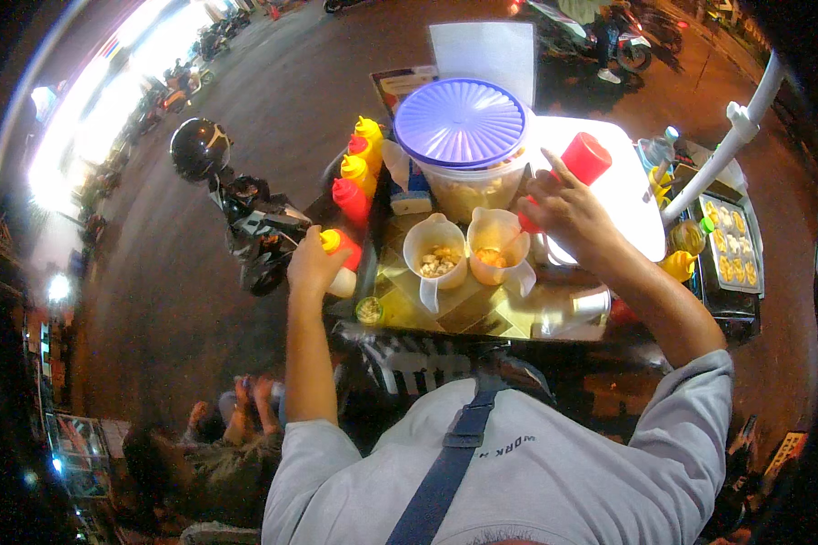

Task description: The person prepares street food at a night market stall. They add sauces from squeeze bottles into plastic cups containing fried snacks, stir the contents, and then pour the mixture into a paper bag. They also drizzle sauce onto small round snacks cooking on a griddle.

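Note:
My right hand (566,201) grips a red squeeze bottle (586,159), tilted with its nozzle down over the right translucent plastic pitcher (480,228). A thin reddish stream seems to run from the nozzle into the orange-coated pieces (491,257) inside. Beside it, the left pitcher (416,235) holds pale chopped pieces (439,261). At the cart's left edge, my left hand (313,266) is against a red squeeze bottle with a yellow cap (344,249) and a whitish bottle (341,283). Whether its fingers close around either one is hidden.
Behind the pitchers stands a large tub with a purple lid (462,122). Red and yellow squeeze bottles (359,174) line the left edge. At right are a white pole (712,167) and a tray of filled food cups (731,242). A person (211,470) sits at lower left.

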`<state>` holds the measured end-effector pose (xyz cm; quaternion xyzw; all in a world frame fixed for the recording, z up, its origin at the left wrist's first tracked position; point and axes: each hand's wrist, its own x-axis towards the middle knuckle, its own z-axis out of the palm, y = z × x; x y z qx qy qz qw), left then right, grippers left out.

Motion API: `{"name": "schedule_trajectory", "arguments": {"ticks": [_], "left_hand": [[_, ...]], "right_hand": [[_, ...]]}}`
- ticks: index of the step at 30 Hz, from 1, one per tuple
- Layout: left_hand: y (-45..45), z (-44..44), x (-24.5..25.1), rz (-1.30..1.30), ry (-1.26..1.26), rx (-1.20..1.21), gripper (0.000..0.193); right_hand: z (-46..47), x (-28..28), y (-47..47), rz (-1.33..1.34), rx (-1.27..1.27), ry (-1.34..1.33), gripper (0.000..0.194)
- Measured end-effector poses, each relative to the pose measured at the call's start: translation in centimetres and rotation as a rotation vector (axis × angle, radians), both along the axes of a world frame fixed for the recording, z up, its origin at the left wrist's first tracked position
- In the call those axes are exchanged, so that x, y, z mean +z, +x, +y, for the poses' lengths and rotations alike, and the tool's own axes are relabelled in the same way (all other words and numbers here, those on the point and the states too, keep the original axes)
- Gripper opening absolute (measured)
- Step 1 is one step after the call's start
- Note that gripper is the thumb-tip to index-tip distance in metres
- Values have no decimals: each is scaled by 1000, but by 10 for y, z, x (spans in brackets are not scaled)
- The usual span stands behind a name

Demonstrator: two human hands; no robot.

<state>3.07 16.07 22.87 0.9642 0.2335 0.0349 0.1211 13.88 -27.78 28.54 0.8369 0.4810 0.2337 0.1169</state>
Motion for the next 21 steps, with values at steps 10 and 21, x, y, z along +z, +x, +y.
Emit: {"name": "schedule_trajectory", "arguments": {"ticks": [10,21], "left_hand": [[7,-3,6,28,-13,30,71],[-40,5,58,-983,-139,1,57]], "right_hand": [[9,31,-11,912,-250,673,65],[215,3,32,1339,397,1245,88]]}}
